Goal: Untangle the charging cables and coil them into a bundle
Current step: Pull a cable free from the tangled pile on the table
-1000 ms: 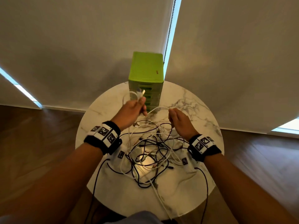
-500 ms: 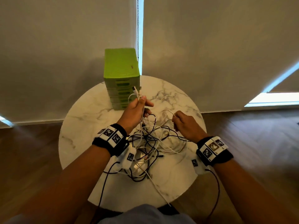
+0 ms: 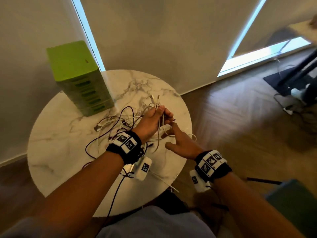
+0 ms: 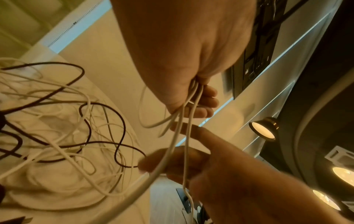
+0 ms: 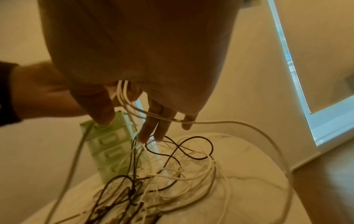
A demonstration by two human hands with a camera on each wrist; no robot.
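A tangle of black and white charging cables (image 3: 120, 124) (image 4: 67, 136) (image 5: 162, 174) lies on the round marble table (image 3: 60, 152). My left hand (image 3: 152, 119) (image 4: 182, 60) grips several white cable ends (image 3: 155, 100) (image 4: 191, 98) in a fist above the table's right side, with the plugs sticking up. My right hand (image 3: 178, 140) (image 4: 229, 174) is just below it with fingers straight and index finger and thumb spread. The white strands (image 5: 130, 104) hang from the fist and drape across those fingers.
A green drawer box (image 3: 77, 78) (image 5: 111, 144) stands at the table's far left. The table's right edge is right beside my hands. On the wooden floor at the far right are a dark stand and loose cords (image 3: 295, 79). Black wrist-camera leads (image 3: 116, 191) trail off the front edge.
My left hand has carried the white cable ends to the right. My right hand has let go of its strand, opened, and come in under the left hand. The view has swung right.
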